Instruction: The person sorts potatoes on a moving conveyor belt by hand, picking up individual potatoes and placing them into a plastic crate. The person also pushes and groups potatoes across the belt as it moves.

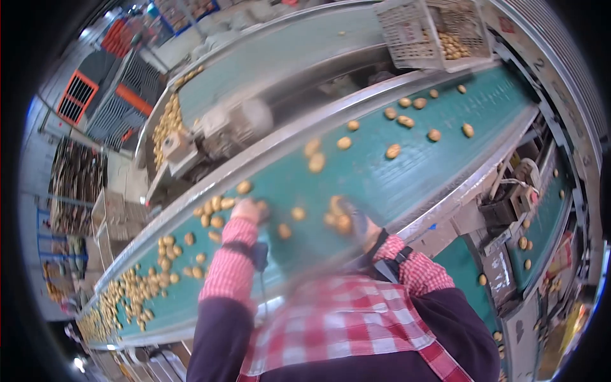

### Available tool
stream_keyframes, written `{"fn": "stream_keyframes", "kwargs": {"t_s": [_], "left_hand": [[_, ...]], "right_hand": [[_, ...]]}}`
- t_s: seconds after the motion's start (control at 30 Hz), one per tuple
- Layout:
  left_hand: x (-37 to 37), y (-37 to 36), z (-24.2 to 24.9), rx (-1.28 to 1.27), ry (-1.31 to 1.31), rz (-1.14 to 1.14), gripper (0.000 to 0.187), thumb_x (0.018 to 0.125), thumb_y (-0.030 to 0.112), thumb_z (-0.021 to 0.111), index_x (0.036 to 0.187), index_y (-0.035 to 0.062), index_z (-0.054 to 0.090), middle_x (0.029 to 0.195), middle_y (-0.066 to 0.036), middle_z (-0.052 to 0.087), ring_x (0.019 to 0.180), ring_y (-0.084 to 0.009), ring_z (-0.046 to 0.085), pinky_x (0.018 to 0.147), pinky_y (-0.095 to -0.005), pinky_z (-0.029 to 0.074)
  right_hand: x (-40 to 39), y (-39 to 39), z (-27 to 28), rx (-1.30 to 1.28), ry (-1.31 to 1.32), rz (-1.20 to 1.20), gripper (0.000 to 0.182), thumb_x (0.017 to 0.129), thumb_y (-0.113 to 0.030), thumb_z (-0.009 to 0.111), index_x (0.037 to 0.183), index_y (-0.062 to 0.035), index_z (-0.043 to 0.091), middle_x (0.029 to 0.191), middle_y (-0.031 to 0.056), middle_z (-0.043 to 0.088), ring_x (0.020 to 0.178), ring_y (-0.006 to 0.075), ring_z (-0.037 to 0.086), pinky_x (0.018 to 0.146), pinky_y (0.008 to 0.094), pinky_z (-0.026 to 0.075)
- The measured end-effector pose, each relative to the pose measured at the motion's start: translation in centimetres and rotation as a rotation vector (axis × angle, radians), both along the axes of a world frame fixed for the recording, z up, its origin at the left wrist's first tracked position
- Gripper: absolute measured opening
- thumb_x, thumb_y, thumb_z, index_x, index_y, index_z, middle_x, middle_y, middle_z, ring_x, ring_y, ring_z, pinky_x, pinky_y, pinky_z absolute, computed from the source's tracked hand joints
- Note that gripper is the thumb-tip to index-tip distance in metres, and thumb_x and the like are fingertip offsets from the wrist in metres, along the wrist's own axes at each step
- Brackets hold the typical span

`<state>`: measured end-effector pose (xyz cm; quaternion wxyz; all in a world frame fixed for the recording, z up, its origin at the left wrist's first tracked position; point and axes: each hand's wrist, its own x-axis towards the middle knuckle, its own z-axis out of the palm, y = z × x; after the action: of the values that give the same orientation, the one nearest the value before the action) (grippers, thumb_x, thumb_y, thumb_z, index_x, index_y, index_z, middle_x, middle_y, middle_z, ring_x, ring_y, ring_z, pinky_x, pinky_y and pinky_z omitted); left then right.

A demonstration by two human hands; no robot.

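A green conveyor belt (382, 184) carries scattered potatoes diagonally across the view. Over its near left part is my left hand (249, 211), blurred, beside a cluster of potatoes (216, 204); whether its fingers hold one is unclear. My right hand (363, 224), in a dark covering, is at the belt's near side against a few potatoes (340, 219). Motion smears its fingers. Single potatoes (298, 213) lie between the two hands. Both forearms wear red-checked sleeves with dark straps.
Many potatoes (130, 290) are massed at the belt's lower left. A metal rail (286, 134) and a motor (232, 127) run along the far side. A white crate (414, 38) with potatoes stands at the top right. Another belt (541, 235) lies at the right.
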<state>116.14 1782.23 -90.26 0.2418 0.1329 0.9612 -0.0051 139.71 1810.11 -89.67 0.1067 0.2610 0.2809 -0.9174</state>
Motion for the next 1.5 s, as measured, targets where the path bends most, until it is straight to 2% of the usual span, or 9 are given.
{"fn": "stream_keyframes", "kwargs": {"t_s": [0.13, 0.33, 0.6, 0.83, 0.87, 1.0, 1.13, 1.2, 1.5], "left_hand": [[3.6, 0.2, 8.5, 0.407, -0.227, 0.296, 0.05, 0.084, 0.038, 0.076, 0.116, 0.0001, 0.07, 0.104, -0.016, 0.074, 0.091, -0.0282, 0.072, 0.083, -0.0374, 0.056], [8.4, -3.7, 6.3, 1.006, -0.672, 0.673, 0.038, 0.09, 0.024, 0.071, 0.119, -0.0007, 0.068, 0.11, -0.009, 0.069, 0.094, -0.021, 0.065, 0.08, -0.0342, 0.053], [15.7, 15.4, 11.3, 1.028, -0.715, 0.062, 0.044, 0.099, 0.029, 0.066, 0.129, -0.0023, 0.059, 0.115, -0.009, 0.07, 0.099, -0.0172, 0.067, 0.086, -0.0329, 0.055], [18.6, 22.3, 11.8, 0.991, -0.501, -0.745, 0.046, 0.093, 0.023, 0.069, 0.134, 0.0028, 0.06, 0.123, -0.019, 0.069, 0.118, -0.0278, 0.065, 0.104, -0.0381, 0.049], [17.6, 22.1, 11.0, 0.998, -0.498, -0.745, 0.046, 0.093, 0.022, 0.069, 0.134, 0.0039, 0.06, 0.123, -0.02, 0.069, 0.118, -0.0292, 0.065, 0.104, -0.0383, 0.049], [6.3, 19.4, 6.3, 0.692, -0.261, -0.332, 0.051, 0.09, 0.031, 0.07, 0.131, 0.0013, 0.062, 0.129, -0.022, 0.066, 0.115, -0.0351, 0.066, 0.1, -0.0429, 0.051], [-1.7, 11.6, -0.8, 0.129, 0.303, -0.183, 0.066, 0.086, 0.031, 0.073, 0.146, 0.0175, 0.049, 0.142, -0.026, 0.053, 0.128, -0.0451, 0.054, 0.106, -0.0481, 0.048], [-3.4, 7.7, -5.5, 0.315, 0.209, -0.16, 0.061, 0.084, 0.023, 0.071, 0.142, 0.021, 0.052, 0.139, -0.025, 0.052, 0.125, -0.0472, 0.055, 0.104, -0.0502, 0.049], [6.8, 7.0, -3.8, 0.363, 0.324, 0.139, 0.059, 0.081, 0.014, 0.064, 0.14, 0.0146, 0.052, 0.13, -0.023, 0.053, 0.117, -0.0475, 0.055, 0.099, -0.0521, 0.049]], "right_hand": [[-3.4, 1.4, 4.4, 0.015, 0.097, 0.056, 0.052, 0.102, -0.041, 0.056, 0.14, -0.0061, 0.05, 0.118, 0.0068, 0.063, 0.11, 0.0156, 0.061, 0.093, 0.0291, 0.05], [-6.7, 0.5, -1.2, 0.085, 0.305, 0.253, 0.039, 0.099, -0.037, 0.062, 0.129, -0.0119, 0.057, 0.114, 0.0029, 0.061, 0.103, 0.0145, 0.063, 0.086, 0.031, 0.053], [2.6, 6.9, -1.9, 1.045, 0.689, 0.258, 0.061, 0.101, -0.023, 0.058, 0.155, -0.0052, 0.037, 0.145, 0.0173, 0.053, 0.134, 0.0275, 0.053, 0.113, 0.0391, 0.043], [19.3, 22.3, 1.9, 0.017, 0.252, 0.26, 0.044, 0.097, -0.024, 0.063, 0.135, -0.0028, 0.057, 0.12, 0.009, 0.066, 0.12, 0.0177, 0.059, 0.102, 0.0385, 0.047], [22.2, 23.3, 6.8, 0.315, -0.141, 0.266, 0.044, 0.096, -0.023, 0.064, 0.134, -0.0021, 0.059, 0.12, 0.0084, 0.066, 0.12, 0.0167, 0.059, 0.103, 0.0383, 0.047], [41.3, 36.2, -7.4, 1.255, -0.614, 0.247, 0.044, 0.098, -0.019, 0.061, 0.138, 0.0019, 0.057, 0.129, 0.0115, 0.064, 0.12, 0.0193, 0.06, 0.105, 0.0344, 0.046], [29.3, 30.2, -4.0, 0.978, -0.32, -0.575, 0.039, 0.103, -0.016, 0.057, 0.137, 0.0016, 0.058, 0.129, 0.0098, 0.065, 0.118, 0.0206, 0.062, 0.103, 0.0332, 0.047], [21.5, 28.5, -3.6, 1.638, -0.335, -0.231, 0.041, 0.1, -0.013, 0.06, 0.139, -0.0009, 0.057, 0.128, 0.0101, 0.066, 0.112, 0.0198, 0.063, 0.1, 0.034, 0.05], [1.9, 34.3, -10.3, 2.063, -0.41, -0.036, 0.049, 0.095, -0.026, 0.061, 0.144, -0.0186, 0.055, 0.143, 0.0185, 0.055, 0.128, 0.0437, 0.053, 0.105, 0.0483, 0.047]]}}
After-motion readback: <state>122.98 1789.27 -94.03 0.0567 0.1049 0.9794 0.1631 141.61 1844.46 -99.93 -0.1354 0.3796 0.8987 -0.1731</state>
